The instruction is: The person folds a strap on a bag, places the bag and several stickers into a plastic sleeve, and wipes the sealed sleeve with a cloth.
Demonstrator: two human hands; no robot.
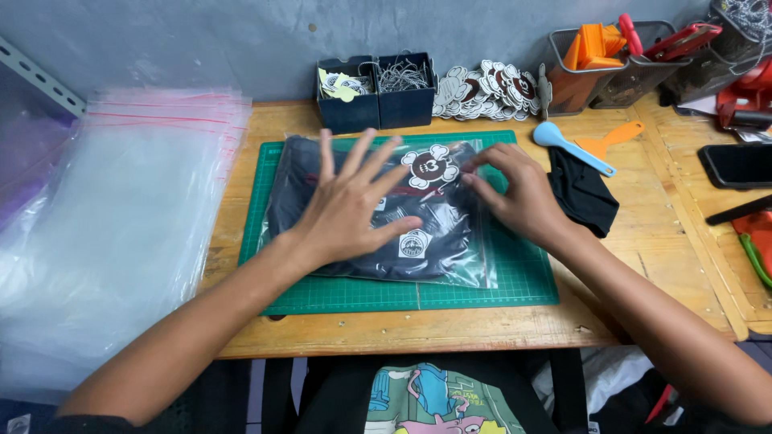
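A dark folded garment sealed in a clear plastic bag (pixel 438 249) lies on a green cutting mat (pixel 482 293). A round black-and-white tag (pixel 429 167) shows at its top, a small square label lower down. My left hand (pixel 350 205) presses flat on the bag's middle, fingers spread. At the bag's upper right edge rests my right hand (pixel 519 189), its fingertips pinching the plastic next to the tag.
A stack of clear zip bags (pixel 121 217) lies at the left. Dark bins (pixel 378 92) with pins and tags, and a pile of cut-out tags (pixel 490 88), stand behind the mat. To the right are a black cloth (pixel 587 197), a blue spoon (pixel 567 145), an orange scraper (pixel 607 141), tool baskets and a phone (pixel 736 165).
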